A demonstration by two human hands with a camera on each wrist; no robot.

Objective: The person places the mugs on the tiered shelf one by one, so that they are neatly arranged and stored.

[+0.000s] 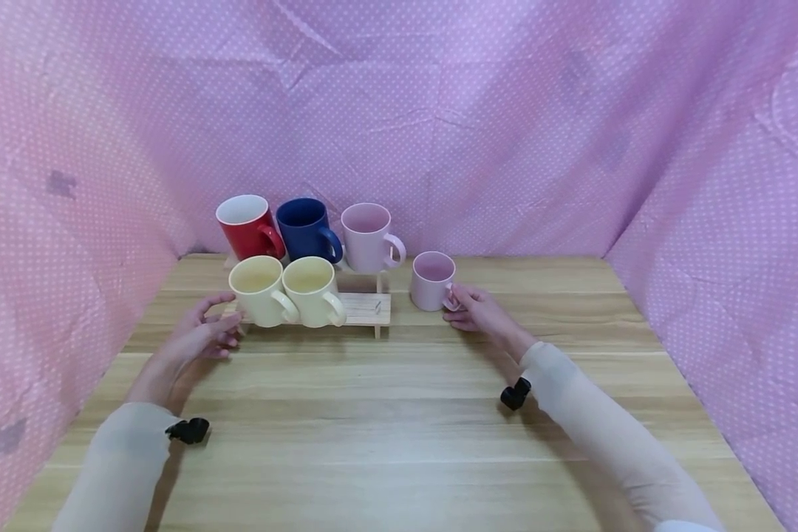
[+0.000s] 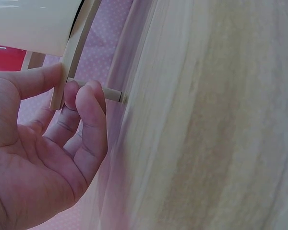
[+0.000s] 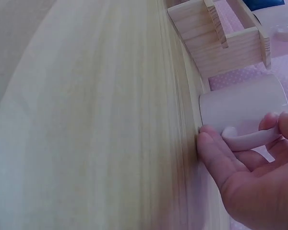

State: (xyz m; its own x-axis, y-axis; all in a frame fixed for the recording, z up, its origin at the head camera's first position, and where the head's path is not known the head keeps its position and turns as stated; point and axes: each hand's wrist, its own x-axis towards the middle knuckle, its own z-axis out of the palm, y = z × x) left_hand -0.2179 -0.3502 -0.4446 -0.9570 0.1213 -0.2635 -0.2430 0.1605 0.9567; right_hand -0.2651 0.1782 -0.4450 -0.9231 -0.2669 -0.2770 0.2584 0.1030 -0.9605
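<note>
My left hand (image 1: 202,334) grips the left end of a two-tier wooden rack (image 1: 367,310). In the left wrist view, the fingers (image 2: 92,127) curl around the edge of its lower shelf board (image 2: 77,52). Two cream mugs, a left one (image 1: 263,301) and a right one (image 1: 311,297), stand side by side on that shelf. To the right of the rack, a pink mug (image 1: 431,290) is upright on the table. Its handle (image 3: 249,140) is pinched by my right hand (image 1: 482,312), with other fingertips low beside the mug.
The upper tier holds a red mug with white inside (image 1: 247,235), a dark blue mug (image 1: 304,235) and another pink mug (image 1: 366,247). Pink dotted cloth (image 1: 479,133) hangs behind and on both sides of the wood-grain table (image 1: 372,428).
</note>
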